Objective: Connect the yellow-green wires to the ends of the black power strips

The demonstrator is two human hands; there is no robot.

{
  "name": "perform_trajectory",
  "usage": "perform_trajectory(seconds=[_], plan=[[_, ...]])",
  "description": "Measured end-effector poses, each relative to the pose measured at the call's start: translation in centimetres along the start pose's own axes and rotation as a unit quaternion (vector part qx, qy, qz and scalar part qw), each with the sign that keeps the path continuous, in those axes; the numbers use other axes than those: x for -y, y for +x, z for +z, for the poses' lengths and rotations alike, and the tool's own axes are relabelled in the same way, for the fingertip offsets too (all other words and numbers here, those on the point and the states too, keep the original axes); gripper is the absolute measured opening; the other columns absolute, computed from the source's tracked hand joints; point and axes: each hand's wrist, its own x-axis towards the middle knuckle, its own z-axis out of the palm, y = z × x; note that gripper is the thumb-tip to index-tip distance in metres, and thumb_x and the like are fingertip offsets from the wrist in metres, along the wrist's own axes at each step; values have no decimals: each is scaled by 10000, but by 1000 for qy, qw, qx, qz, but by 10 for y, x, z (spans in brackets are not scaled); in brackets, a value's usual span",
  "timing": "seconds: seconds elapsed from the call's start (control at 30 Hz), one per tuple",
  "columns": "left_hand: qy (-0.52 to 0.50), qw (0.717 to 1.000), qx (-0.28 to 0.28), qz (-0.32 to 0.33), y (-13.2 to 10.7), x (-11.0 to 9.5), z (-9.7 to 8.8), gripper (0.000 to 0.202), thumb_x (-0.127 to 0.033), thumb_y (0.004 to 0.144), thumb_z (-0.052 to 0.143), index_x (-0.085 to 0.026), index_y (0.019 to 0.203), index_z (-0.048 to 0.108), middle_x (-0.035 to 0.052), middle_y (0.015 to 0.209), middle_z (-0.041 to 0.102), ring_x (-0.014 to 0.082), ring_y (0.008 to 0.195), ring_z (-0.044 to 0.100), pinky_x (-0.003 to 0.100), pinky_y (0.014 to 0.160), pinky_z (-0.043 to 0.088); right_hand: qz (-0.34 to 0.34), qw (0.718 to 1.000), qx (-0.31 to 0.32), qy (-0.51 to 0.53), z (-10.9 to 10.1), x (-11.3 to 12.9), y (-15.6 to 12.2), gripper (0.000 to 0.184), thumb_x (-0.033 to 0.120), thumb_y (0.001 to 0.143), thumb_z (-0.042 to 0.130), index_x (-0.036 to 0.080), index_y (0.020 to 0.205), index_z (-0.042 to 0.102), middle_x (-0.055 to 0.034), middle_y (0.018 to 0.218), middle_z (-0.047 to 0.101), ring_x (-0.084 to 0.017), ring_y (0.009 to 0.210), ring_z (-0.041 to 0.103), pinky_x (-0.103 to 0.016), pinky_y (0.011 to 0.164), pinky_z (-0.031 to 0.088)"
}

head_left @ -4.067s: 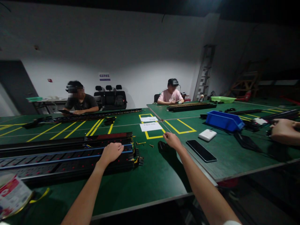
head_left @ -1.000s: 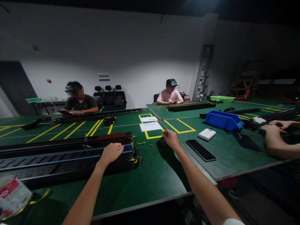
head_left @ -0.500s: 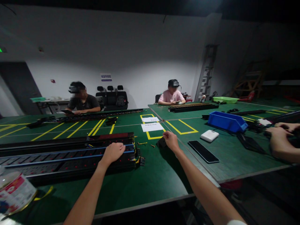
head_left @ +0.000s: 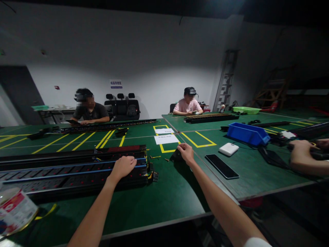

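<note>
- Strips [head_left: 87, 176] lying near left, long axis running left-right
- Left hand [head_left: 125, 166] resting on their right end, sitting nearest; can't tell grip
- Dark part [head_left: 176, 156] lying just beside right hand [head_left: 186, 152], which is pinching narrow; hold unclear

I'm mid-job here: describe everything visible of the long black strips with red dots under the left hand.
The long black strips with red dots lie flat, side by side, on the green tabletop, running out of frame leftward. Thin blue lines run lengthwise; a dark red panel shows along the far side. Yellow wires and a small black block protrude at the right end. They look hard, perhaps plastic. The bare left hand rests on top near that end.
</note>
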Motion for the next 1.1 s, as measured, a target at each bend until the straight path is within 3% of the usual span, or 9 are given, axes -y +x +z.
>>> perform_trajectory(seconds=[0.23,0.6,0.9,1.1], plan=[[10,1000,2,-7,1,1,3,434,-448,991,353,-223,746,631,77,846,736,252,841,702,283,695,433,-62,995,48,67,19,-6,1,287,449,716,688,185,827,693,-84,833,757,-237,778,716,-343,740,557],[8,1000,1,-3,1,0,1,427,-428,994,353,-217,728,611,71,815,724,234,796,689,270,655,400,-121,986,89,-67,21,-12,-2,133,290,778,586,202,804,682,-46,759,731,-209,728,681,-297,674,482],[6,1000,1,-5,0,-1,-1,431,-423,995,353,-217,722,614,71,797,712,233,770,680,275,666,404,-100,978,112,-148,21,-21,2,154,288,842,588,193,874,706,-42,755,715,-198,726,664,-275,654,439],[2,1000,-1,-3,1,1,1,428,-433,990,360,-221,719,615,69,787,711,238,782,683,272,659,395,-95,970,101,-199,20,-20,1,165,287,888,586,194,884,722,-63,879,754,-203,832,690,-266,696,445]])
